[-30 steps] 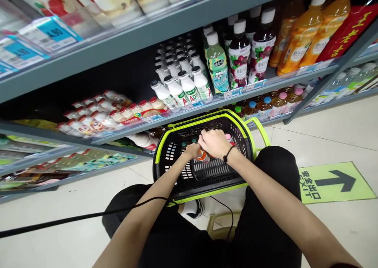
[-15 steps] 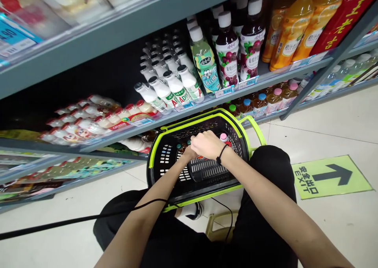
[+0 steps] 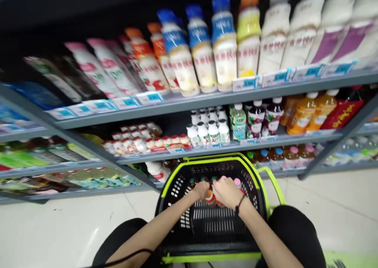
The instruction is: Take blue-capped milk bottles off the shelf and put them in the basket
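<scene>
Directions were read from the gap between the two hands, with twelve o'clock toward the shelves. Nearest lay a black cord (image 3: 130, 256) at seven o'clock, with black-trousered knees (image 3: 295, 236) at four and eight. Between the knees sat a black shopping basket (image 3: 212, 246) with lime-green rim trim and a lime-green handle (image 3: 274, 187) out at three o'clock.

Both hands were inside the basket, close beside each other. The left hand (image 3: 202, 190) had its fingers curled, and the right hand (image 3: 226, 191) was bunched, a dark wristband (image 3: 239, 205) behind it at four o'clock. I could not tell whether either one gripped anything, since the fingertips were hidden. An orange-topped bottle (image 3: 209, 197) stood in the basket at about six o'clock, just beside the left hand. Teal-capped bottles (image 3: 203, 179) showed between ten and twelve, and a pink-capped bottle (image 3: 237, 182) past the right hand between two and three.

Beyond the basket, the bottom shelf carried blue-capped drink bottles (image 3: 277, 159) near two o'clock. On the middle shelf stood red-capped small bottles (image 3: 130, 144) at ten, white AD milk bottles (image 3: 203, 134) at twelve, grape juice bottles (image 3: 255, 122) at one and orange juice bottles (image 3: 301, 116) at two. Farther up, blurred blue-capped yogurt bottles (image 3: 224, 53) stood at twelve above price tags (image 3: 245, 83).
</scene>
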`<state>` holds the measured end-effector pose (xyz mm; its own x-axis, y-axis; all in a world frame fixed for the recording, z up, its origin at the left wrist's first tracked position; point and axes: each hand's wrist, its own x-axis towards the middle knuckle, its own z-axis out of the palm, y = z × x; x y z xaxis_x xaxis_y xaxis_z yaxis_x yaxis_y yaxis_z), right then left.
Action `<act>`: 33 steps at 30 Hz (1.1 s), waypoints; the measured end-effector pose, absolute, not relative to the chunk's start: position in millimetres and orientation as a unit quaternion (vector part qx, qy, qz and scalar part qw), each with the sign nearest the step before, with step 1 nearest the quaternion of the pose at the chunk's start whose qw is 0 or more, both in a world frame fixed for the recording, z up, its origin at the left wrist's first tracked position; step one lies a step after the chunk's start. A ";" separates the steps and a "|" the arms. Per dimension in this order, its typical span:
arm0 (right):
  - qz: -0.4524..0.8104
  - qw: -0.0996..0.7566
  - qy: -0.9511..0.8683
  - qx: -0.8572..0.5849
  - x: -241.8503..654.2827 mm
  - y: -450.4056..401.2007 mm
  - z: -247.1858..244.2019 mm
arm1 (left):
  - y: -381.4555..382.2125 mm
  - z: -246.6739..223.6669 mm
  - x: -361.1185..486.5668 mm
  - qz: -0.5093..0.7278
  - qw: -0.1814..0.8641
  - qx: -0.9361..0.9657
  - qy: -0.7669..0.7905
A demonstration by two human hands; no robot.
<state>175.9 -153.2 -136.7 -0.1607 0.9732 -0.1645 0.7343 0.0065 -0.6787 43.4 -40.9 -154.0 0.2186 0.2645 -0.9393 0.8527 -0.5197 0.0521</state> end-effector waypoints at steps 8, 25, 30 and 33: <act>0.318 0.150 -0.668 -0.655 159.6 -153.4 -141.4 | 41.8 -37.1 96.4 -0.438 0.449 0.697 0.348; 0.362 0.160 -0.641 -0.657 146.1 -154.6 -155.7 | 127.7 116.4 259.7 0.205 0.015 0.889 0.410; 0.371 0.168 -0.629 -0.662 148.8 -152.6 -154.7 | 137.9 114.4 264.3 0.176 0.066 0.878 0.441; 0.379 0.174 -0.625 -0.660 149.2 -150.7 -154.4 | 136.8 109.5 256.6 0.239 0.068 0.879 0.407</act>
